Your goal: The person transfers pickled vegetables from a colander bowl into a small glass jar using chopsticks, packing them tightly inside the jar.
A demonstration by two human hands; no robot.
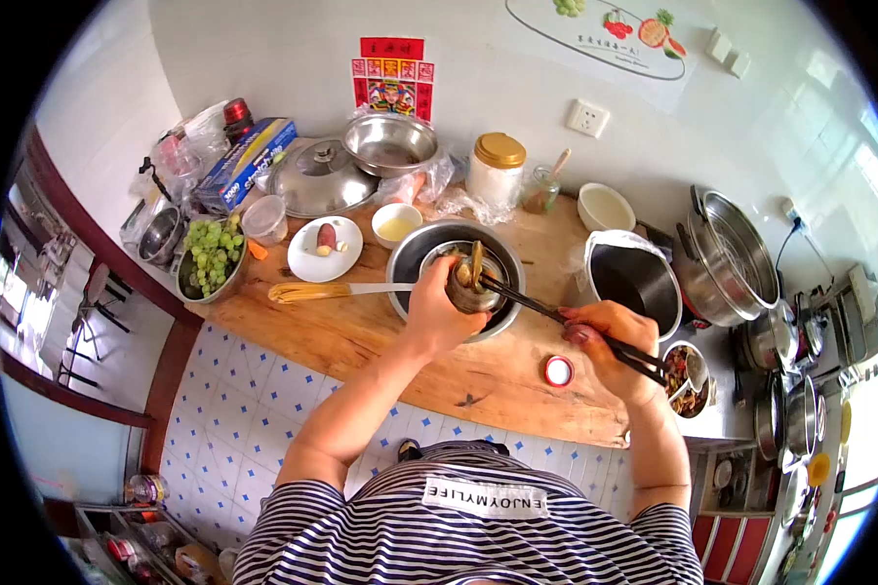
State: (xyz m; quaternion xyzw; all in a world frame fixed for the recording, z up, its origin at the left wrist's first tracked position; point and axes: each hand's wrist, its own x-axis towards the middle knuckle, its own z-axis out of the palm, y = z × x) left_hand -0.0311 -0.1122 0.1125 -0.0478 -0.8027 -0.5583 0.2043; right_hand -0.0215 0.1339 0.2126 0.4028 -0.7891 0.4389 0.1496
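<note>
My left hand is wrapped round a small glass jar, holding it over a metal bowl. Dark chopsticks are gripped in my right hand, their tips at the mouth of the jar. Yellowish-brown pieces of food show at that mouth; their exact kind I cannot make out. Inside the bowl, a smaller metal rim is partly hidden by my left hand and the jar. A red-rimmed jar lid lies on the wooden table below my right hand.
On the wooden table, a spaghetti-like bundle lies left of the bowl. Behind are a white plate, a small bowl of yellow liquid and a gold-lidded jar. Grapes stand left; a dark-lined pot stands right.
</note>
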